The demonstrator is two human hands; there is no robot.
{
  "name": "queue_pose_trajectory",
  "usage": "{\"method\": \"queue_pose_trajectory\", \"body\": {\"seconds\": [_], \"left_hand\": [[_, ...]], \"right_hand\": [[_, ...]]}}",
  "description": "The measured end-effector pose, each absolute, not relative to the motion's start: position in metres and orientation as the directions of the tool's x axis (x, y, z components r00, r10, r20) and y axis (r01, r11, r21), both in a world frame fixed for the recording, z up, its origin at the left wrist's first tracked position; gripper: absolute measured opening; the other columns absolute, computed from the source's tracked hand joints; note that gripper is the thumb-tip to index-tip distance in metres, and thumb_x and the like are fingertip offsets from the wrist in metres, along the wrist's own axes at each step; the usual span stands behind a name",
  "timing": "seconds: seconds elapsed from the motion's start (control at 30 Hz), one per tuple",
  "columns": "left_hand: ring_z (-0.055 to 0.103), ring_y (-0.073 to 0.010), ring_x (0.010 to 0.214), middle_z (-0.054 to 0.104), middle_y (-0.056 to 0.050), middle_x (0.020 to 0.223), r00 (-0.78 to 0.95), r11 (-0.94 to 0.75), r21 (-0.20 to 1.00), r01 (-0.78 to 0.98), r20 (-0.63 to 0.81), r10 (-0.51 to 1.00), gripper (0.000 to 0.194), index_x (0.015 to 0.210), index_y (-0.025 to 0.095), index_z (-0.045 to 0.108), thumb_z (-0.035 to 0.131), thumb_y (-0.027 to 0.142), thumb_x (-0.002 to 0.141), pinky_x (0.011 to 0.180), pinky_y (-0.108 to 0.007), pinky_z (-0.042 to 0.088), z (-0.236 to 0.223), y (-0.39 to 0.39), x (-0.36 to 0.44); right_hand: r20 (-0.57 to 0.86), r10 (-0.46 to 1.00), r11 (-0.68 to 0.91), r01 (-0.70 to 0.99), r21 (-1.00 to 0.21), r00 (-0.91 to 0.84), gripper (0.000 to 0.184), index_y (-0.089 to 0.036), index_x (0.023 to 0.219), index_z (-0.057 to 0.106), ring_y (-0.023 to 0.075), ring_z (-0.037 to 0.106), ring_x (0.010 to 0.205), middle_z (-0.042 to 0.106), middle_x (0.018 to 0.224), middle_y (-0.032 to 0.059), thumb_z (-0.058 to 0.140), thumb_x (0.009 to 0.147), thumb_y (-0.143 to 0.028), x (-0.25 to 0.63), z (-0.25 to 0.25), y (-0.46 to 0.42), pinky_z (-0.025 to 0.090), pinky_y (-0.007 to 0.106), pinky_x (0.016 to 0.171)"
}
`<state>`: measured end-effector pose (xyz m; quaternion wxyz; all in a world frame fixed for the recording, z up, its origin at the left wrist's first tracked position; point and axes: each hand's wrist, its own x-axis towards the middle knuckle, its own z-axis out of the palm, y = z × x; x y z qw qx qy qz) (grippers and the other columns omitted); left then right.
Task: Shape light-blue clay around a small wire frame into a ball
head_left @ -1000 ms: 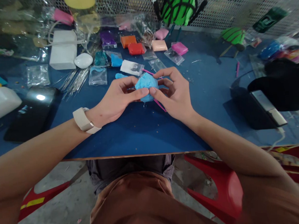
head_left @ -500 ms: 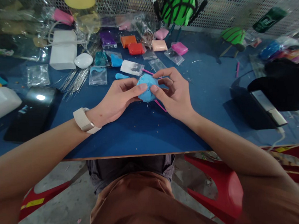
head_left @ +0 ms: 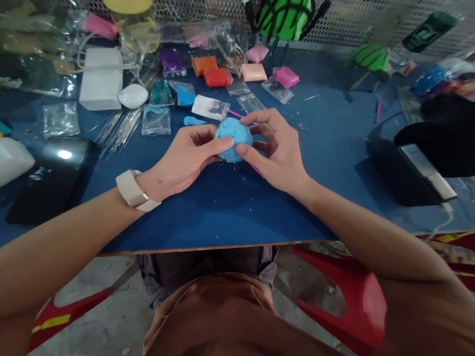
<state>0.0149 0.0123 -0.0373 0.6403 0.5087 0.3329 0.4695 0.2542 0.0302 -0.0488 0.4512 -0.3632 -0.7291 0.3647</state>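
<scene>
A rounded lump of light blue modelling clay (head_left: pixel 233 133) is held between both hands above the blue table. My left hand (head_left: pixel 192 151) grips its left side, thumb pressed on the front. On the other side my right hand (head_left: pixel 275 147) has its thumb on the front and its index finger over the top. A thin pink stick (head_left: pixel 234 113) runs beneath the clay, mostly hidden by it and by my right hand. Just behind my left hand lies a small blue clay tool (head_left: pixel 193 121), and a white clay packet (head_left: pixel 210 107) is beyond it.
Several coloured clay packets, among them a red one (head_left: pixel 217 77), lie farther back. To the left are a bundle of wires (head_left: pixel 123 123), a white egg shape (head_left: pixel 133 96) and a black phone (head_left: pixel 52 177). A green turtle-like figure (head_left: pixel 371 57) and a power bank (head_left: pixel 426 171) are at the right.
The blue clay has turned slightly in my fingers, showing a smoother face. My right thumb has slid a little left, and less of the pink stick shows below.
</scene>
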Motion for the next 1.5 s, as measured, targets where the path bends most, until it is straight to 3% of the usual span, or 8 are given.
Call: {"method": "queue_pose_trajectory", "body": {"seconds": [0.13, 0.47, 0.67, 1.07, 1.27, 1.5], "left_hand": [[0.073, -0.0196, 0.086, 0.075, -0.004, 0.089, 0.328, 0.035, 0.963, -0.267, 0.057, 0.943, 0.045, 0.081, 0.023, 0.082, 0.111, 0.056, 0.089, 0.084, -0.041, 0.067, -0.0379, 0.0118, 0.0159], [0.08, -0.0234, 0.098, 0.081, -0.006, 0.098, 0.359, 0.091, 0.937, -0.337, 0.039, 0.932, 0.04, 0.086, 0.022, 0.086, 0.1, 0.057, 0.1, 0.097, -0.042, 0.073, -0.0344, 0.0127, 0.0181], [0.08, -0.0225, 0.093, 0.081, -0.004, 0.093, 0.39, 0.135, 0.925, -0.355, 0.016, 0.92, 0.047, 0.079, 0.022, 0.079, 0.109, 0.057, 0.091, 0.097, -0.044, 0.074, -0.034, 0.0154, 0.0159], [0.078, -0.0192, 0.093, 0.077, -0.003, 0.091, 0.373, 0.076, 0.943, -0.323, 0.053, 0.926, 0.05, 0.08, 0.023, 0.078, 0.106, 0.063, 0.093, 0.096, -0.04, 0.073, -0.0404, 0.0147, 0.0164], [0.083, -0.0232, 0.102, 0.082, -0.004, 0.098, 0.391, 0.087, 0.942, -0.325, 0.049, 0.919, 0.049, 0.085, 0.024, 0.083, 0.104, 0.067, 0.094, 0.101, -0.043, 0.075, -0.0376, 0.0136, 0.0165], [0.082, -0.0206, 0.102, 0.086, -0.003, 0.106, 0.407, 0.066, 0.942, -0.33, 0.079, 0.91, 0.037, 0.095, 0.026, 0.093, 0.114, 0.054, 0.084, 0.102, -0.039, 0.073, -0.0375, 0.0106, 0.0175]], "right_hand": [[0.421, 0.849, 0.494, 0.196, -0.847, -0.319, 0.073, -0.035, 0.132, 0.074, 0.0306, 0.081, 0.12, 0.077, 0.143, 0.0074, 0.089, 0.091, -0.094, 0.2527, -0.0483, 0.0297, 0.075, 0.042, 0.079], [0.424, 0.848, 0.502, 0.225, -0.835, -0.317, 0.062, -0.035, 0.131, 0.072, 0.0311, 0.079, 0.121, 0.076, 0.143, 0.0075, 0.087, 0.099, -0.086, 0.2524, -0.0471, 0.0272, 0.073, 0.043, 0.078], [0.421, 0.853, 0.489, 0.188, -0.852, -0.308, 0.066, -0.035, 0.132, 0.072, 0.0321, 0.079, 0.123, 0.076, 0.143, 0.007, 0.09, 0.095, -0.088, 0.2531, -0.0491, 0.0288, 0.074, 0.044, 0.08], [0.415, 0.855, 0.485, 0.191, -0.853, -0.312, 0.072, -0.036, 0.133, 0.071, 0.0328, 0.079, 0.126, 0.076, 0.142, 0.0071, 0.088, 0.093, -0.093, 0.2546, -0.0519, 0.0311, 0.074, 0.044, 0.082], [0.414, 0.86, 0.48, 0.198, -0.854, -0.298, 0.072, -0.035, 0.131, 0.073, 0.032, 0.079, 0.124, 0.077, 0.138, 0.007, 0.087, 0.092, -0.094, 0.2533, -0.0503, 0.0311, 0.074, 0.044, 0.08], [0.424, 0.858, 0.485, 0.186, -0.855, -0.288, 0.071, -0.035, 0.132, 0.073, 0.0312, 0.08, 0.124, 0.078, 0.141, 0.0073, 0.089, 0.092, -0.092, 0.2554, -0.0515, 0.0321, 0.074, 0.044, 0.083]]}}
